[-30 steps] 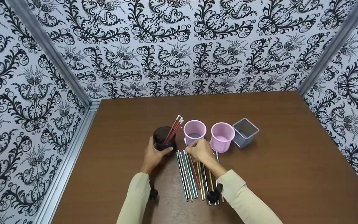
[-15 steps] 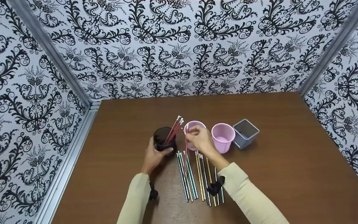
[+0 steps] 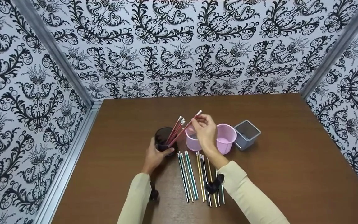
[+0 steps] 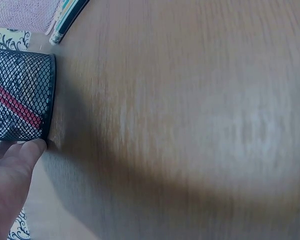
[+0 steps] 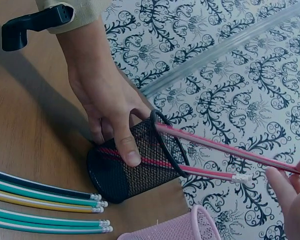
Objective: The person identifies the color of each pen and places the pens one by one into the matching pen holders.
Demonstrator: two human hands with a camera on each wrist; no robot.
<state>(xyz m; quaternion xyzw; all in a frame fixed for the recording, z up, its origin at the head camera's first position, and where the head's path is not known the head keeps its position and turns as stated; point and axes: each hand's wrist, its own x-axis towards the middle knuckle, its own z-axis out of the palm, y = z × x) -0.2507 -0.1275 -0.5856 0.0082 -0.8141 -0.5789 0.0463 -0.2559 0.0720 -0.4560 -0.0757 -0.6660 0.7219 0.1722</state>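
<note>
Aslant in right fingers (image 5: 281, 187); red pencil (image 5: 225, 147).

A brown wood-grain table (image 3: 126, 121) meets a white back wall with black floral scrolls (image 3: 172, 49) at twelve o'clock — matching side walls (image 3: 26, 102) stand at nine and three. Grey metal corner strips (image 3: 51, 49) run at ten and two — pale light glosses the tabletop near six.

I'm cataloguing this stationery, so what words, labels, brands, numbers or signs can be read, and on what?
No readable text anywhere.
Slim red pencil in the right hand: any print too small to read.
Slim striped pencils lying loose: likewise.
Black round mesh cup in the left hand: no lettering shows.
</note>
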